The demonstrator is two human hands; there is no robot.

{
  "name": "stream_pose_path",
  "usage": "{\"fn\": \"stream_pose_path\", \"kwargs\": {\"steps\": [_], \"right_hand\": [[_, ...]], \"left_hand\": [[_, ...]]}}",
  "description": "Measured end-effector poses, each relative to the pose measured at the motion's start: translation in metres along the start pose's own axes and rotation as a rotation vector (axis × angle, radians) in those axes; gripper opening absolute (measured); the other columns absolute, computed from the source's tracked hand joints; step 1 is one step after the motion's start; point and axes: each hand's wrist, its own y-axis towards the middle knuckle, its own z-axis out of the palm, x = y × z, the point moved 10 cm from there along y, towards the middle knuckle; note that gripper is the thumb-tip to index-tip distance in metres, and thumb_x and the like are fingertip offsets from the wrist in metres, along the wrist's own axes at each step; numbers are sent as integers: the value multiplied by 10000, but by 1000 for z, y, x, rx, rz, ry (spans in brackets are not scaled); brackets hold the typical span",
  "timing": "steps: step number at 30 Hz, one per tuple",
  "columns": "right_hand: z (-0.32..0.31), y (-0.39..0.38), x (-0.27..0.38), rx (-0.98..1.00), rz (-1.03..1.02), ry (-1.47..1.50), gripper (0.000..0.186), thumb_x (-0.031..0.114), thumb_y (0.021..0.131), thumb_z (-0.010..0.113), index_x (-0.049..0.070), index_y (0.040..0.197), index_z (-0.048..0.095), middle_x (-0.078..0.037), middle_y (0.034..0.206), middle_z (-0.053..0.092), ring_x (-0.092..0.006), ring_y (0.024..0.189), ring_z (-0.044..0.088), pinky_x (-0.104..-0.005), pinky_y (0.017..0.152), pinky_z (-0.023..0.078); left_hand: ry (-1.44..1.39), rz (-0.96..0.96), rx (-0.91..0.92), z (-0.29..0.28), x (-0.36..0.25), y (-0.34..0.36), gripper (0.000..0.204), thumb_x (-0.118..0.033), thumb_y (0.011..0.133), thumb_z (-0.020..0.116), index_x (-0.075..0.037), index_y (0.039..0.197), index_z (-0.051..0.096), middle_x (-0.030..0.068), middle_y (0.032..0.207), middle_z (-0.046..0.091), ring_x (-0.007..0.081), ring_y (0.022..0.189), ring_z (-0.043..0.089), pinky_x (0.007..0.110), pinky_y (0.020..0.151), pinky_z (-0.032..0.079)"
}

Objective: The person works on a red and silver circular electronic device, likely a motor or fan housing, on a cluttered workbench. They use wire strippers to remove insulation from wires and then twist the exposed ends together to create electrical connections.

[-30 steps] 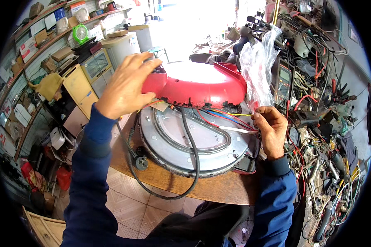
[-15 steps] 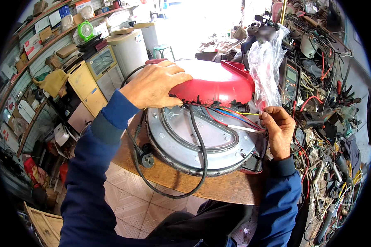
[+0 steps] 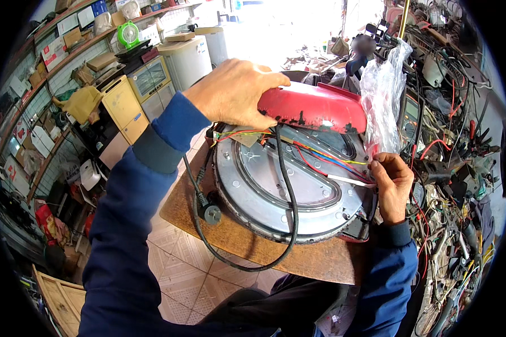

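Note:
My left hand grips the near left edge of a red, chipped cover and holds it tilted up. Below lies a round grey metal appliance body with a curved raised groove. Coloured wires in red, blue and yellow cross it, along with a white sleeve. At their right end my right hand is closed in a pinch on the wires; its fingertips partly hide them. A black power cord hangs down from the cover's edge and loops past the table, its plug at the left.
The wooden table carries the appliance. A clear plastic bag hangs beside the right hand. Tangled cables and tools heap up on the right, with a multimeter among them. Shelves and cabinets line the left.
The left hand has lifted and tilted the red cover farther up, so more of the metal body and the wires shows beneath it. The right hand keeps its pinch at the wire ends.

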Motion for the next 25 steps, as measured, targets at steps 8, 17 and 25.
{"fn": "stream_pose_path", "kwargs": {"steps": [8,17,25], "right_hand": [[-17,5,0,-34,57,98,43,-12,915,716,-9,956,703,0,888,693,-75,803,609,-230,753,478],[-21,10,-18,-48,80,41,56,-45,911,680,10,923,681,28,863,663,-47,767,561,-210,698,432],[-11,7,-22,24,102,25,43,-31,929,672,7,948,675,36,869,656,-52,775,561,-218,731,443]], "left_hand": [[-10,6,-3,-5,1,13,643,-333,661,855,12,1183,708,202,1015,741,363,890,731,427,820,589],[5,10,8,-4,1,4,621,-342,676,850,-2,1178,714,195,1021,746,372,904,729,431,819,585],[86,-3,72,8,-4,-1,621,-364,678,872,-44,1183,708,169,1047,734,355,955,718,445,824,581]]}}
